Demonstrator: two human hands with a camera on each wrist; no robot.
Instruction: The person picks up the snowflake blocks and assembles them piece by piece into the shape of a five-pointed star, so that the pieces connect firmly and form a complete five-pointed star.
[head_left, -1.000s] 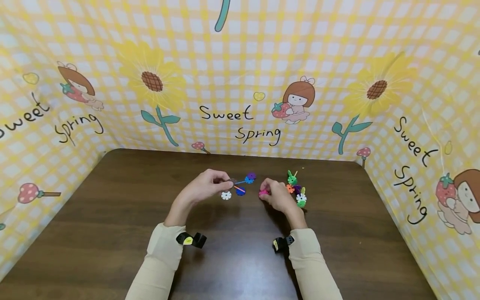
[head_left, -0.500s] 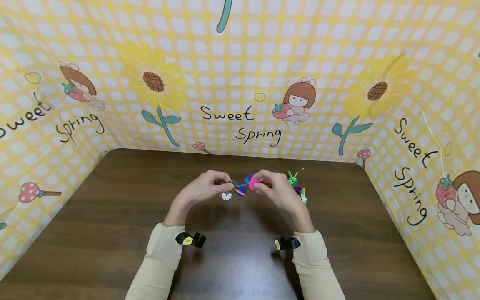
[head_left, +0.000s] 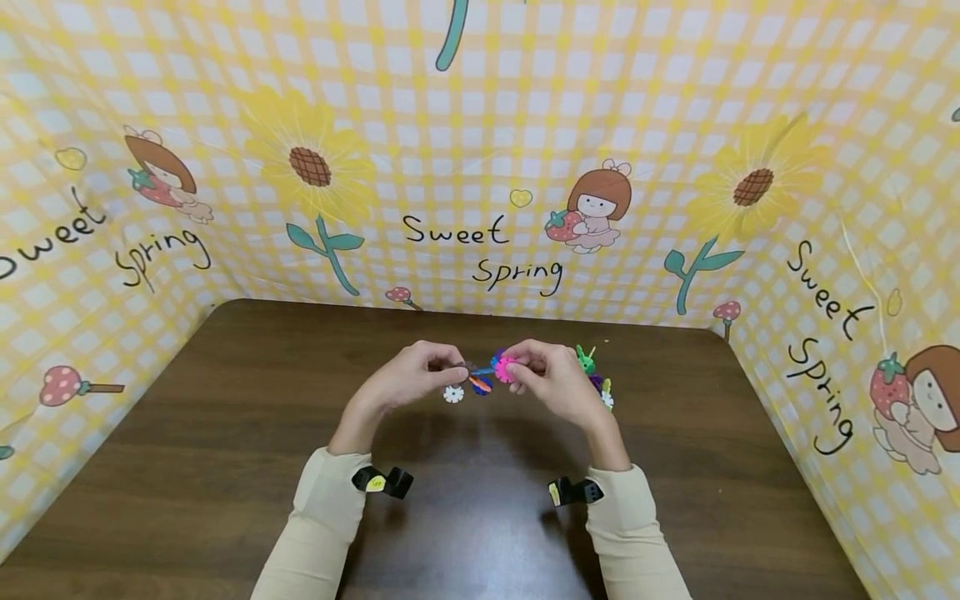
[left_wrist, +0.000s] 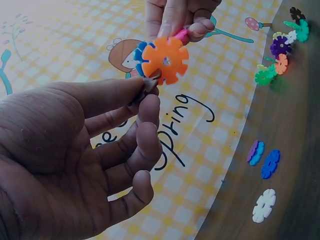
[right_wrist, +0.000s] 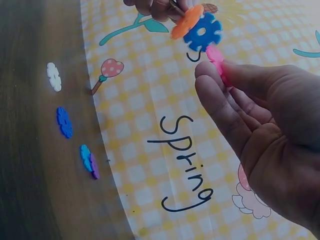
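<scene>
My left hand [head_left: 420,372] pinches a dark brown notched snowflake disc [left_wrist: 145,91] between thumb and fingers. Joined to it are an orange snowflake disc [left_wrist: 175,54] and a blue one [right_wrist: 206,33], held up above the table. From the other side, my right hand [head_left: 555,379] pinches a pink snowflake disc [right_wrist: 216,61] by thumb and fingertips. The pink disc's edge is at the blue disc's rim in the right wrist view; whether their notches interlock I cannot tell. In the head view, the pink disc faces the camera.
On the brown table [head_left: 480,508] lie a white disc [left_wrist: 264,205], a dark blue disc [left_wrist: 270,164] and an overlapping purple and light blue pair [left_wrist: 255,153]. A multicoloured chain of joined discs [left_wrist: 281,47] sits at the right. Patterned cloth [head_left: 480,167] stands behind.
My right hand has lifted the pink disc from the table beside the chain and moved it left to the discs in my left hand. My left hand has stayed nearly still.
</scene>
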